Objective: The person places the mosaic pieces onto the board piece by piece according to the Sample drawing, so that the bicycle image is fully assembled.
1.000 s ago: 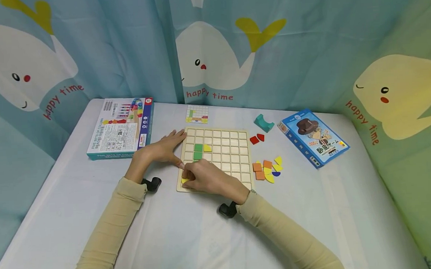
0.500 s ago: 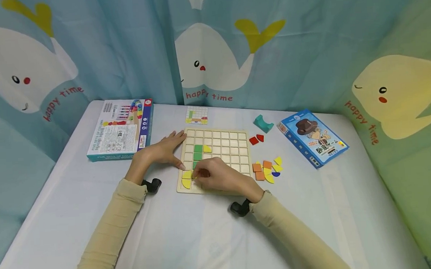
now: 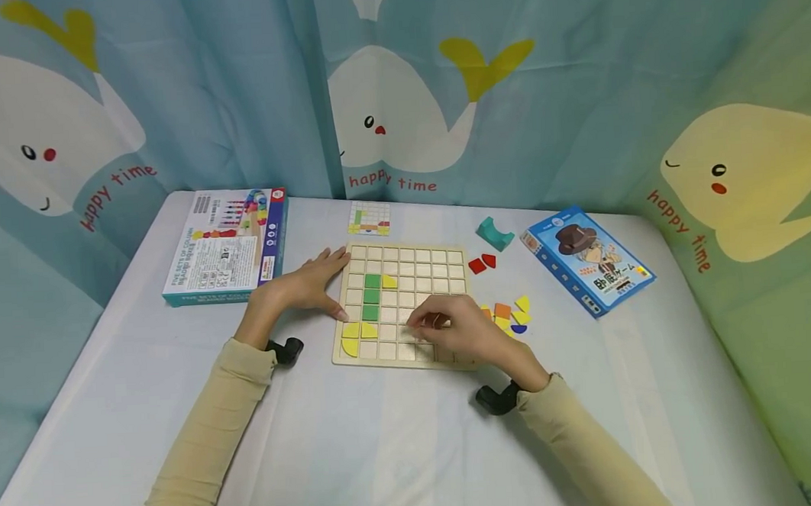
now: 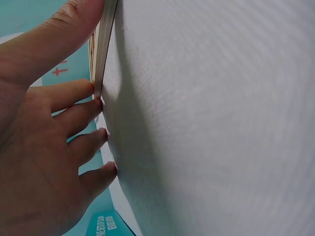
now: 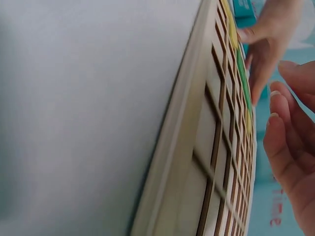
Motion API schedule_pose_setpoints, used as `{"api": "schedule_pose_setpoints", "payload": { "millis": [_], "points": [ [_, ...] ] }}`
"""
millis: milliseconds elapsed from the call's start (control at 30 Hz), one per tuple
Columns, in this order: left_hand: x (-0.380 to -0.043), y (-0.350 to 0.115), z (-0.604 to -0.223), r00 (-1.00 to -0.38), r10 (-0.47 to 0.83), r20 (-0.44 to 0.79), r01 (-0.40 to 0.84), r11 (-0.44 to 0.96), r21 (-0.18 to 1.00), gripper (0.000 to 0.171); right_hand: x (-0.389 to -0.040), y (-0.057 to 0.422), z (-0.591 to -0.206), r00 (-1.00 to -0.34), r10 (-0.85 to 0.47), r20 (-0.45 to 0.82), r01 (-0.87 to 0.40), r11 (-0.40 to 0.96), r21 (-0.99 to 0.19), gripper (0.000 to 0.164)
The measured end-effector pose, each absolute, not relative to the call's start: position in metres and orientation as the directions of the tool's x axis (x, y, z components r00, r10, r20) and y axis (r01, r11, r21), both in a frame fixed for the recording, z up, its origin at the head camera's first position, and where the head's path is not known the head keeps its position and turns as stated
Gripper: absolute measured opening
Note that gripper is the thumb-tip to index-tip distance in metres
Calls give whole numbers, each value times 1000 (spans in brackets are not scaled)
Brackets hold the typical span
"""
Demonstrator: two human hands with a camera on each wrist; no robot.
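Note:
A wooden grid board lies on the table. My left hand has its fingers spread along the board's left edge; in the left wrist view its thumb and a fingertip touch that edge. Over the board's lower right part hovers my right hand, fingers loosely bent. No piece shows between its thumb and fingers in the right wrist view. Green square tiles stand in a column on the board. One yellow quarter-round tile sits beside their top, and several yellow tiles fill the lower left cells.
Loose orange, yellow and blue tiles lie right of the board, partly behind my right hand. Two red pieces and a teal arch block are farther back. A pattern card lies behind the board, between a bead-set box and a blue game box.
My right hand has left the board's lower left corner and moved right, uncovering the yellow tiles there and the lowest green tile. My left hand has stayed at the board's edge.

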State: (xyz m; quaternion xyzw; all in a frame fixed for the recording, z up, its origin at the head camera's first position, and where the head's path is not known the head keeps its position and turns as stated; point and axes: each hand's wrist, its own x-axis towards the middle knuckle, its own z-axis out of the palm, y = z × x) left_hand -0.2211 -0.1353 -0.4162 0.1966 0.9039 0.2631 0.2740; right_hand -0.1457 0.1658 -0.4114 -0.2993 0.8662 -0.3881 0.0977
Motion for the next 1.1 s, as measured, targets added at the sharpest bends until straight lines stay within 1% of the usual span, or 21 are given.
{"api": "schedule_pose_setpoints", "payload": {
  "millis": [133, 233, 467, 567, 767, 967, 1100],
  "points": [
    [-221, -136, -417, -771, 500, -394, 211, 785, 583, 113, -142, 183, -411, -840, -542, 24, -361, 526, -770, 12],
    [-221, -137, -417, -772, 500, -392, 213, 785, 582, 113, -140, 195, -413, -862, -506, -4, -315, 543, -778, 12],
    [-221, -136, -418, -772, 507, -384, 225, 783, 580, 113, -135, 223, -417, -895, -446, -19, -262, 560, -786, 14],
    [-221, -135, -417, -769, 510, -384, 228, 782, 580, 113, -132, 235, -418, -910, -413, -17, -253, 589, -768, 15],
    [-221, -135, -416, -770, 503, -393, 217, 785, 581, 113, -129, 256, -419, -923, -385, 15, -279, 642, -714, 16],
    [-222, -135, -417, -769, 507, -389, 219, 781, 585, 113, -127, 274, -420, -943, -333, -14, -231, 686, -690, 21],
    [-223, -135, -418, -766, 523, -373, 241, 772, 588, 113, -130, 282, -422, -950, -312, -22, -222, 722, -655, 20]
  ]
}}
